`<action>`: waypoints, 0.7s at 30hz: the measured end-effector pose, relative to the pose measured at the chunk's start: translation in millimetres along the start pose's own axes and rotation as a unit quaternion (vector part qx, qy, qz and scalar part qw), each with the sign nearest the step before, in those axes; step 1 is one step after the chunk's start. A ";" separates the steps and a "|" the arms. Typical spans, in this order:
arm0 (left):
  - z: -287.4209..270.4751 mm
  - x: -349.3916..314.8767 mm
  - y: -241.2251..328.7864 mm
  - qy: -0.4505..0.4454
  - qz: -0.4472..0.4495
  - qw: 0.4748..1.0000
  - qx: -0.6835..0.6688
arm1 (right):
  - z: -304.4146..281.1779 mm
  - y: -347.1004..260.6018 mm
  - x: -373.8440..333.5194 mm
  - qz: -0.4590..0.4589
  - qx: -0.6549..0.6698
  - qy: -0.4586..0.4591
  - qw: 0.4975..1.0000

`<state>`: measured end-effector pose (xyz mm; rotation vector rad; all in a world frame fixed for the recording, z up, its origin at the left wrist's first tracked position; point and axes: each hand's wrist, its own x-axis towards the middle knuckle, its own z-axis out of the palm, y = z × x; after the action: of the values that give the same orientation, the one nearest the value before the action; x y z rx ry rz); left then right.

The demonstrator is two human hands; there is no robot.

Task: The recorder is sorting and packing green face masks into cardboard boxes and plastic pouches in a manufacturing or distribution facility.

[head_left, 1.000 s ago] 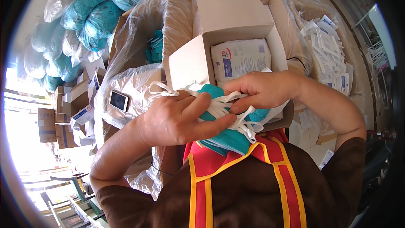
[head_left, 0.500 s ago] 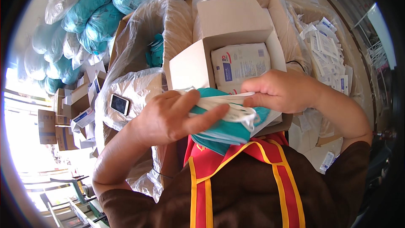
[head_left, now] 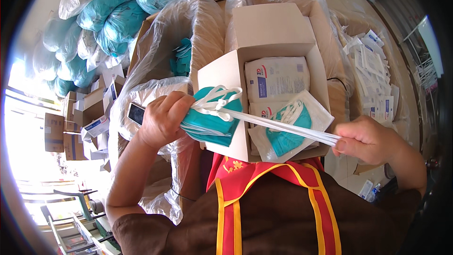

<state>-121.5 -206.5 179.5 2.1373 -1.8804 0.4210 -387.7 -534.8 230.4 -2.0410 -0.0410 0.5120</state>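
Observation:
My left hand (head_left: 165, 119) grips one end of a stack of teal face masks (head_left: 212, 130) with white ear loops. Out to the right, my right hand (head_left: 363, 141) pinches a bundle of white straps (head_left: 288, 126), drawn taut from the stack across the box. Below those straps lies a clear pouch (head_left: 321, 108) holding more teal masks (head_left: 293, 125) with white loops. It rests on white printed packs (head_left: 278, 76) inside an open cardboard box (head_left: 243, 127), whose flaps stand out.
Plastic-lined cartons (head_left: 203, 23) stand behind and left, one with loose teal masks (head_left: 183, 56). A phone (head_left: 136, 113) lies beside my left hand. White packets (head_left: 373, 68) fill a bin at right. Bagged teal items (head_left: 120, 23) are piled far left, above small boxes (head_left: 96, 108).
My hands have moved apart: the left went left with the mask stack, the right went right, stretching the straps. The pouch of masks now shows in the box.

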 end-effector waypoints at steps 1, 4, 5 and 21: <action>0.6 -2.4 -2.8 0.002 -0.001 1.000 0.001 | -0.8 -0.8 -4.6 0.006 0.004 -0.001 1.000; 5.5 -7.2 -8.9 0.007 -0.003 1.000 0.002 | -0.5 0.6 -15.3 0.022 0.009 -0.002 1.000; 8.6 -8.2 -10.4 0.008 -0.006 1.000 0.004 | -0.8 2.7 -17.5 0.024 0.004 -0.004 1.000; 22.8 10.0 26.7 0.041 0.019 0.998 -0.043 | 8.0 25.4 65.6 -0.121 0.378 0.090 0.913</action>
<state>-145.9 -227.7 162.4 2.0023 -1.8607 0.4218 -335.6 -525.5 183.4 -1.2858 0.0158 0.1360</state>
